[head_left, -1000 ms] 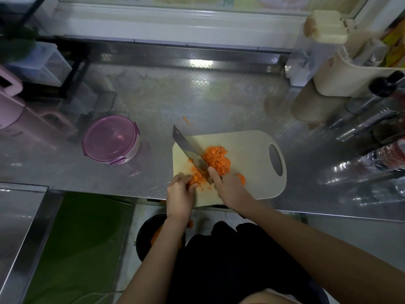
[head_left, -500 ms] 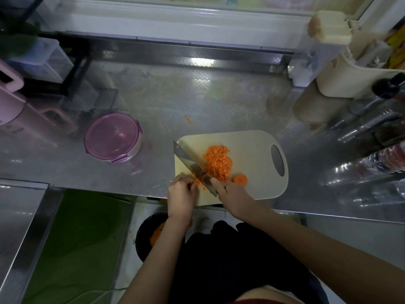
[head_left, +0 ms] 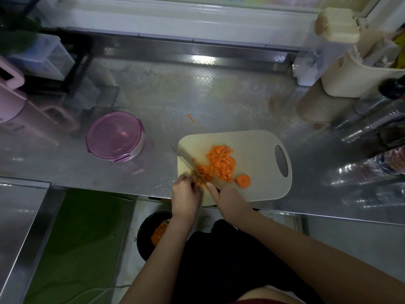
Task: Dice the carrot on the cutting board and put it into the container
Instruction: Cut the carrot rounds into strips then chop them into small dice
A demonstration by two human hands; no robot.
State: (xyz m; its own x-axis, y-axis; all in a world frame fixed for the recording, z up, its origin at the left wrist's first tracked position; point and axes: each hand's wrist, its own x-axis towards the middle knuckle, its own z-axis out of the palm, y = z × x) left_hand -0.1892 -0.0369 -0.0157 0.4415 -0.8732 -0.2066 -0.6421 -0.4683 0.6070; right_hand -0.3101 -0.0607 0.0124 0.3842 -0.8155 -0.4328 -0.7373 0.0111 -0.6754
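Chopping on, knife [head_left: 186, 159] lower than before, carrot round [head_left: 243, 180] now uncovered

Steel counter [head_left: 219, 99], cutting board [head_left: 258, 183], lidded container [head_left: 114, 136], carrot scrap [head_left: 191, 117]

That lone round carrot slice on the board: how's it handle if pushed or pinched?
Carrot slice lies flat, so likely slides on the cutting board, not rolls. Small solid disc: probably stiff, light. Cut face may be slick.
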